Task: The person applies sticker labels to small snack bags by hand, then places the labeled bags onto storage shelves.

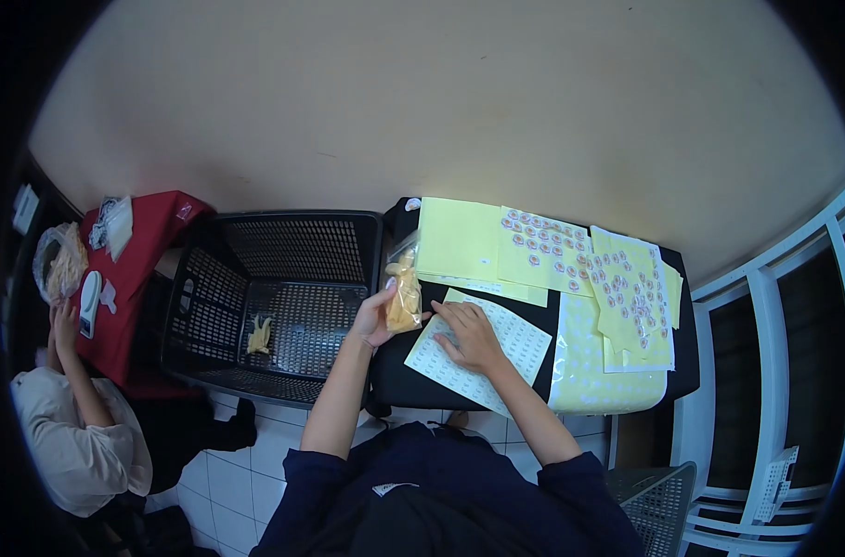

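Observation:
My left hand (376, 317) is closed on a clear plastic bag of yellowish pieces (404, 295), held upright at the left edge of the black-covered table (525, 302). On a white sheet with rows of small printed labels (525, 345) rests my right hand (469, 336), its fingers spread and nothing seen in it. Yellow sheets (460, 239) lie behind, some bearing round red-and-white stickers (543, 237).
Left of the table stands a black crate (302, 251) with one filled bag (259, 334) inside. Further left, a person in a light top (79, 436) sits at a red-covered table (125, 288) holding a white device (90, 302). A grey basket (659, 506) is at lower right.

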`<state>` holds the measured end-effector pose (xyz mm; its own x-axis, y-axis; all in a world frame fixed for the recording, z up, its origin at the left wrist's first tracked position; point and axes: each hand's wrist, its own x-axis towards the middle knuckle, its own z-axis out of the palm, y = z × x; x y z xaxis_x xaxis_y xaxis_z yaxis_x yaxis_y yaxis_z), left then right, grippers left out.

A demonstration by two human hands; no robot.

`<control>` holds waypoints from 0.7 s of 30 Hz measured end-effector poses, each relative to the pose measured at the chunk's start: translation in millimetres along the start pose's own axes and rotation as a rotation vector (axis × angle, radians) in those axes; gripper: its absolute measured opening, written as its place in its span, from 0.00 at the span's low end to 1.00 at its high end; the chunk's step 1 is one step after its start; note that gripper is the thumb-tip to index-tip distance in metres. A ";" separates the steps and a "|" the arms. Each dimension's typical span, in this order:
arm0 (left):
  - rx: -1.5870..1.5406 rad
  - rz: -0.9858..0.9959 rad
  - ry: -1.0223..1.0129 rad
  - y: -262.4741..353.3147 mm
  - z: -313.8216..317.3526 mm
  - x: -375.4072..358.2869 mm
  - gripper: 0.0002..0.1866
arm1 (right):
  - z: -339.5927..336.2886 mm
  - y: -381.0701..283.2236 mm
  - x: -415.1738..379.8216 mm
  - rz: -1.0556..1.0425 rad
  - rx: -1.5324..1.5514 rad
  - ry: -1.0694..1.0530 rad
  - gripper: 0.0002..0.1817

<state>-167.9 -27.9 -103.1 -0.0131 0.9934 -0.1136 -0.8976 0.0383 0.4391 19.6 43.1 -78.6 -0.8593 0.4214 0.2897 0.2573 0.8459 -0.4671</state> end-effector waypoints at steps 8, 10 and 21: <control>-0.039 -0.106 -0.042 -13.7 -19.3 11.6 0.22 | 5.8 4.4 -0.7 -0.065 -0.053 0.144 0.21; -0.068 -0.101 -0.045 -13.2 -17.2 11.5 0.22 | 8.8 7.0 -0.7 -0.072 -0.033 0.166 0.17; -0.131 -0.109 -0.055 -12.6 -19.2 12.9 0.22 | 10.0 8.6 4.8 -0.043 0.112 0.239 0.09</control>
<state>-165.2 -17.7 -127.2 0.1085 0.9887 -0.1039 -0.9421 0.1356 0.3067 13.3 49.2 -89.6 -0.7363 0.4621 0.4943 0.1606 0.8290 -0.5358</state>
